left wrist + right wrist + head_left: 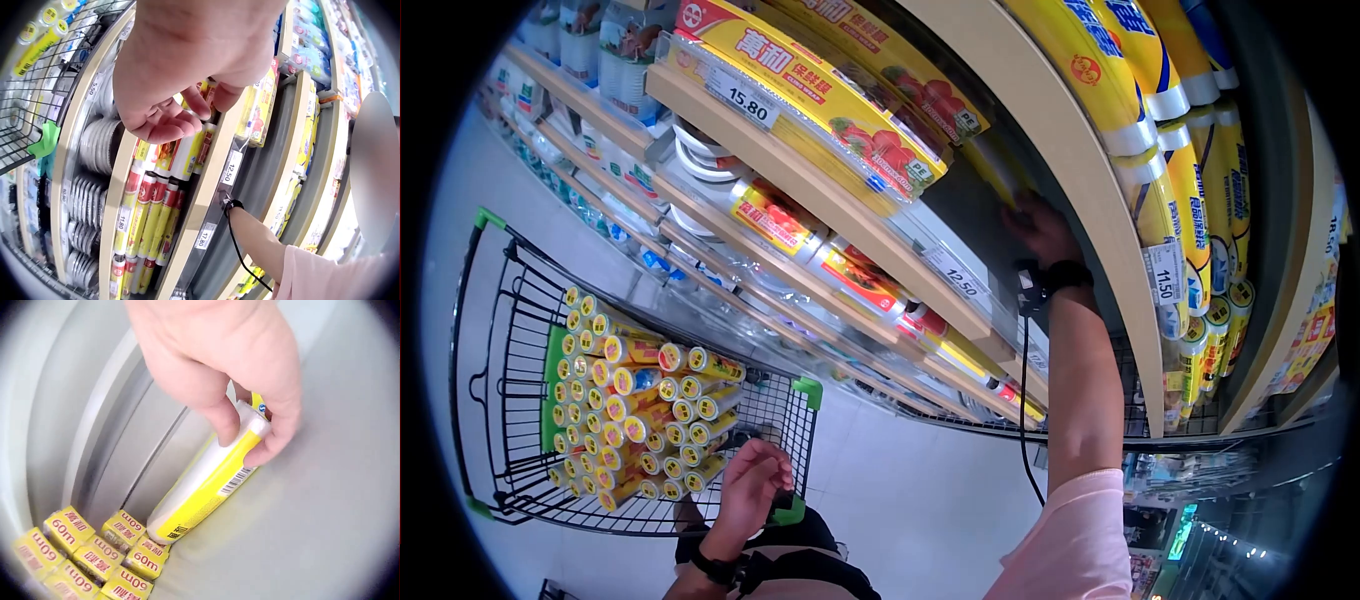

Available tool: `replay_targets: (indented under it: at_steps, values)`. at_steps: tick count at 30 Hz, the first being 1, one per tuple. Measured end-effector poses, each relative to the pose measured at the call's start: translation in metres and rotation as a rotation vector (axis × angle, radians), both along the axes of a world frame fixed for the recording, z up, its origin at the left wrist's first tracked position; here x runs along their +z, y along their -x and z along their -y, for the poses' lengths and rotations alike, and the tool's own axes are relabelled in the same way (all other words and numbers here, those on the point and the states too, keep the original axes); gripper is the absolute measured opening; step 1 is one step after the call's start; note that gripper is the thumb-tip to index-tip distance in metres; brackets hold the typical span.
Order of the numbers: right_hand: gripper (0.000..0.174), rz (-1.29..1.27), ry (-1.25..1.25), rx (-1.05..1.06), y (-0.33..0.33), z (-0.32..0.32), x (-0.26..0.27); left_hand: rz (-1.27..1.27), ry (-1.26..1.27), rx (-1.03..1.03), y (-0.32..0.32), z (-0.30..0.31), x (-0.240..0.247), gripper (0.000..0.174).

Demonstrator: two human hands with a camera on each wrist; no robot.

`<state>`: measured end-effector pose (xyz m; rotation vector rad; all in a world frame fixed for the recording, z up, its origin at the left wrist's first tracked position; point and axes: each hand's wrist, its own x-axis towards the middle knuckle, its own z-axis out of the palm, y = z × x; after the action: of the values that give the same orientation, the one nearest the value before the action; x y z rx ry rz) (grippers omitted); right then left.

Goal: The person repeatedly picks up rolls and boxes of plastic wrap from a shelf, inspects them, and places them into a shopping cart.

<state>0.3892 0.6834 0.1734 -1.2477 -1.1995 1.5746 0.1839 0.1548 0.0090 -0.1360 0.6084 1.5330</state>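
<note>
Deep in a shelf bay, my right hand (1048,232) pinches one end of a yellow and white plastic-wrapped roll (209,478) between thumb and fingers. The roll slants down, its far end beside several yellow boxes (100,553) marked 60m. In the head view the shelf's shadow dims this hand and the roll. My left hand (752,490) holds nothing; its fingers hang loosely curled over the near end of the shopping cart (805,392). From the left wrist view, the left hand (194,75) overlaps shelves of yellow and red rolls (150,212).
Many upright yellow rolls (640,405) fill part of the cart. Cling wrap boxes (800,85) lie at the shelf's front, beside the bay. Yellow bag rolls (1175,200) stand on the neighbouring shelf. A black cable (1025,420) hangs from the right wrist camera.
</note>
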Motion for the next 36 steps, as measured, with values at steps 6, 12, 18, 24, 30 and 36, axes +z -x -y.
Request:
replay_targets:
  at_steps: [6,12,18,24,30,36]
  values:
    - [0.032,0.178,-0.028,-0.038,0.004,0.027,0.003,-0.027,-0.076,0.054,0.016,0.014,0.000,0.010]
    - [0.027,-0.121,0.018,-0.221,-0.003,0.043,0.027,-0.044,-0.108,0.061,0.035,0.031,0.017,0.010]
    - [0.026,-0.171,0.047,-0.330,-0.007,0.078,0.031,-0.123,-0.148,0.081,0.052,0.055,0.018,0.011]
    - [0.035,-0.206,0.007,-0.422,0.005,0.159,0.050,-0.113,-0.182,0.048,0.068,0.079,0.029,0.009]
    - [0.044,-0.284,0.214,-0.308,-0.023,0.216,0.054,-0.100,-0.208,-0.024,0.076,0.090,0.050,0.008]
    - [0.048,-0.343,0.237,-0.268,-0.021,0.319,0.059,-0.194,-0.354,-0.115,0.089,0.093,0.070,0.007]
